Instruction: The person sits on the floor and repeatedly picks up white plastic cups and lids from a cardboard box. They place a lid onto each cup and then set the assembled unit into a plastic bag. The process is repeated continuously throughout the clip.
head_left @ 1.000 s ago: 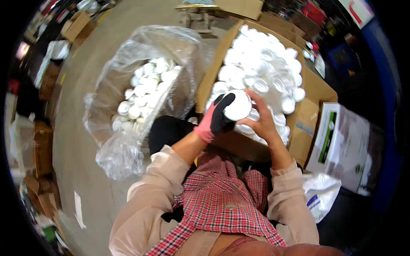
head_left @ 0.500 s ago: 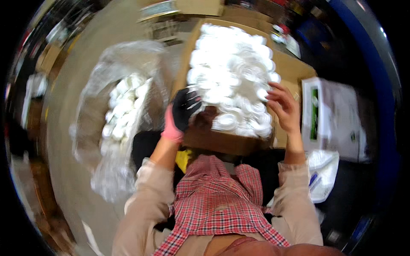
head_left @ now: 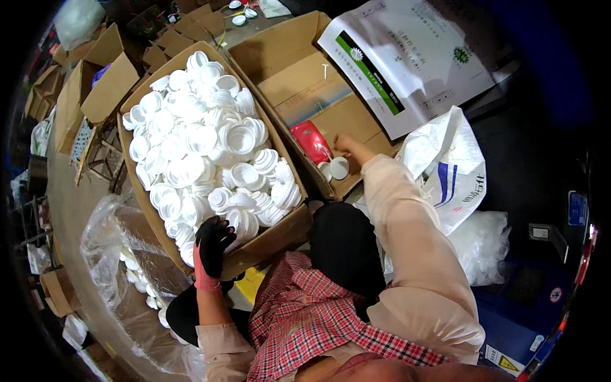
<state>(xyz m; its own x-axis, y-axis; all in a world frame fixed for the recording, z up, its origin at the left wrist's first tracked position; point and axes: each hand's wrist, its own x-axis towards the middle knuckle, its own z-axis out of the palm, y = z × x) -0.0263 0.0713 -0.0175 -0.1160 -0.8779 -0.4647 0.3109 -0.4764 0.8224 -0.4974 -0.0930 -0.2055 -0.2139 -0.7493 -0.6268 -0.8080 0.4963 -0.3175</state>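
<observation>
A cardboard box (head_left: 270, 247) in front of me is heaped with round white plastic caps (head_left: 197, 137). At its near left corner is my left hand (head_left: 214, 247), in a black and pink glove. Its fingers are loosely bent and apart beside the nearest caps, with nothing visible in them. My right hand (head_left: 349, 145), bare, reaches into a second cardboard box (head_left: 270, 48) on the right. Its fingers are curled closed, and what they may hold is hidden. Just by it lie a red object (head_left: 310, 141), possibly a packet, and white discs (head_left: 338, 167).
A large printed white sheet (head_left: 407, 57) covers the second box's right side. A white woven sack (head_left: 452, 169) stands nearer me on the right. At left, a clear plastic liner (head_left: 105, 254) holds more white caps. Opened cartons (head_left: 102, 83) stand at far left.
The view has turned to the right. My right hand has moved from the heaped caps into the second box, its fingers now curled. My left hand stays by the first box's near left corner.
</observation>
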